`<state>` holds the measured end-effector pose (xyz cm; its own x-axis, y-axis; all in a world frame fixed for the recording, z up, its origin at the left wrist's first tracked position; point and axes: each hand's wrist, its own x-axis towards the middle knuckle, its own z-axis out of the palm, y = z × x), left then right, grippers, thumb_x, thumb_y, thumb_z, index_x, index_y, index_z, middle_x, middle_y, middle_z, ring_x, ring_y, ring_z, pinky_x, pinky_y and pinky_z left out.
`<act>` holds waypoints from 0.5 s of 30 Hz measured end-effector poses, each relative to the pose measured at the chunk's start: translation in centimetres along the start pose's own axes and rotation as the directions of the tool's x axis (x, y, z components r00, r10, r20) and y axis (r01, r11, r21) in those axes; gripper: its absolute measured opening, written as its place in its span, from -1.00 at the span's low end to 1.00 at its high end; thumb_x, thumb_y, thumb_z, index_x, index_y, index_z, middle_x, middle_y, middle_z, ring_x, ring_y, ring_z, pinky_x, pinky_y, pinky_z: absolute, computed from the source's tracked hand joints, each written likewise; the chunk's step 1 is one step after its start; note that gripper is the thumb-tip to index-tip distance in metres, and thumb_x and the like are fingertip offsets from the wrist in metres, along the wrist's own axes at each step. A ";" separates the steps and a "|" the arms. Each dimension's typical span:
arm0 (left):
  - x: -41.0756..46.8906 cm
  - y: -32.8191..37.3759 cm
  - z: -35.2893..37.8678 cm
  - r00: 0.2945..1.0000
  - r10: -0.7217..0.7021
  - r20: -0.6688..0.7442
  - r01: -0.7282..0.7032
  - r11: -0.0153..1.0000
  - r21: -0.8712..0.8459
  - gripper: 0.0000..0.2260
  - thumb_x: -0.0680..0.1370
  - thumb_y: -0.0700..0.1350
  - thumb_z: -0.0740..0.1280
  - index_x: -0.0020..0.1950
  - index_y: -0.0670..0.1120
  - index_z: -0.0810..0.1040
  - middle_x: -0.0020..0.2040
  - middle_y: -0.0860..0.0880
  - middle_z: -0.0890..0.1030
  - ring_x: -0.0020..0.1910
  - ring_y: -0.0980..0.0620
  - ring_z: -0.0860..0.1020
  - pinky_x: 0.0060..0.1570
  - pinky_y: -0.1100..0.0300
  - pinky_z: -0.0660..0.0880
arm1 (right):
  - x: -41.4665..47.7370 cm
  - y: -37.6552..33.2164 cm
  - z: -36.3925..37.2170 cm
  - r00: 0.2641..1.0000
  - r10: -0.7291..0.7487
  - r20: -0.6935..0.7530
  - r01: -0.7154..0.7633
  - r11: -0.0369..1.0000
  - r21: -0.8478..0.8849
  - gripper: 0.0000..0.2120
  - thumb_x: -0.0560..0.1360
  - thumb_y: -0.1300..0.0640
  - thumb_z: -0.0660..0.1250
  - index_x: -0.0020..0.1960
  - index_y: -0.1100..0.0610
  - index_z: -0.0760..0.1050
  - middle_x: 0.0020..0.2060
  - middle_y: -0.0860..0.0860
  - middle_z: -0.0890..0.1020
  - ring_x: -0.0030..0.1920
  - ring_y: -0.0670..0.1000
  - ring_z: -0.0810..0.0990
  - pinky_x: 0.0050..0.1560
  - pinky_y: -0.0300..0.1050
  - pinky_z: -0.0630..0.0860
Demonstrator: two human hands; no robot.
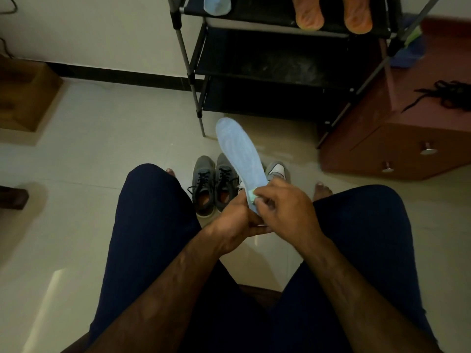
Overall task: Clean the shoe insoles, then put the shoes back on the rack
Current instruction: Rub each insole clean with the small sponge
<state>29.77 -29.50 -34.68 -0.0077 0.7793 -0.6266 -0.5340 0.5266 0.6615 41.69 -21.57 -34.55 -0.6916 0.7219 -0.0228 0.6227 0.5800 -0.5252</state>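
Two bare hands meet over the lap of a seated person in dark navy trousers. Left hand grips the heel end of a long pale-blue foam insole from beneath, fingers curled under its edge. The insole is held off the floor, tilted, with its toe end pointing away toward the rack. Right hand lies over the same heel end, fingers bent, pinching a small pale-green wad of cloth against the insole's upper face.

On the pale tiled floor below stands a pair of grey lace-up sneakers with black laces, side by side, openings up. Just right of them is a grey-and-white sneaker, partly hidden behind the insole and the right hand.

A black fabric-shelved shoe rack with grey metal poles stands behind, against the wall. On its top shelf in view lie a second pale-blue insole at the left and two orange insoles at the right, all cut off by the frame edge.

A reddish-brown wooden cabinet with round metal knobs stands just right of the rack. A tangle of black laces lies on its top.
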 end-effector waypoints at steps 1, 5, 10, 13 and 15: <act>0.0 0.0 0.0 1.000 0.007 -0.002 -0.007 1.000 -0.006 -0.37 0.51 -0.53 0.21 0.45 0.02 0.45 0.28 -0.17 0.64 0.27 -0.23 0.61 0.15 -0.09 0.63 | -0.2 0.0 0.0 1.000 0.012 -0.003 -0.012 1.000 0.025 -0.83 0.55 0.01 0.35 0.06 -0.03 0.70 -0.08 -0.03 0.58 -0.14 0.00 0.59 -0.17 -0.03 0.58; 0.0 0.4 0.0 1.000 0.011 -0.016 -0.013 0.996 -0.087 -0.46 0.58 -0.49 0.18 0.45 -0.03 0.46 0.30 -0.19 0.63 0.20 -0.18 0.64 0.17 -0.09 0.62 | 0.0 1.1 -0.7 0.995 0.101 -0.027 -0.099 0.993 0.066 -0.82 0.56 0.01 0.40 0.13 -0.06 0.69 -0.07 -0.04 0.61 -0.13 -0.03 0.59 -0.13 0.00 0.61; 0.1 -0.1 0.4 1.000 0.005 -0.027 -0.005 1.000 -0.025 -0.40 0.53 -0.52 0.19 0.46 -0.01 0.44 0.28 -0.17 0.63 0.22 -0.21 0.64 0.12 -0.08 0.64 | -0.1 0.3 -0.1 0.997 0.026 -0.078 -0.018 0.994 0.104 -0.84 0.58 -0.01 0.40 0.09 -0.02 0.70 -0.06 -0.04 0.64 -0.10 -0.04 0.61 -0.11 0.00 0.62; 0.1 0.0 0.8 0.999 0.019 -0.038 -0.020 1.000 -0.023 -0.40 0.52 -0.52 0.22 0.43 0.01 0.47 0.25 -0.12 0.66 0.22 -0.19 0.64 0.14 -0.10 0.64 | 0.6 0.0 0.1 0.990 0.058 -0.125 -0.043 0.992 0.118 -0.82 0.57 -0.01 0.41 0.12 -0.01 0.70 -0.05 -0.04 0.65 -0.09 -0.02 0.62 -0.09 0.01 0.63; 0.1 0.1 0.5 0.998 0.038 -0.045 -0.040 0.998 -0.042 -0.40 0.52 -0.52 0.21 0.43 0.00 0.48 0.21 -0.11 0.68 0.18 -0.14 0.66 0.09 -0.06 0.64 | 0.2 -0.1 0.4 0.992 0.047 -0.113 -0.036 0.995 0.095 -0.81 0.55 -0.02 0.41 0.12 -0.04 0.70 -0.06 -0.06 0.64 -0.11 -0.02 0.62 -0.11 0.01 0.62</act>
<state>30.18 -29.19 -34.48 -0.0660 0.7826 -0.6190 -0.5681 0.4805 0.6681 41.36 -21.65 -34.79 -0.6157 0.7865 0.0491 0.6098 0.5150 -0.6025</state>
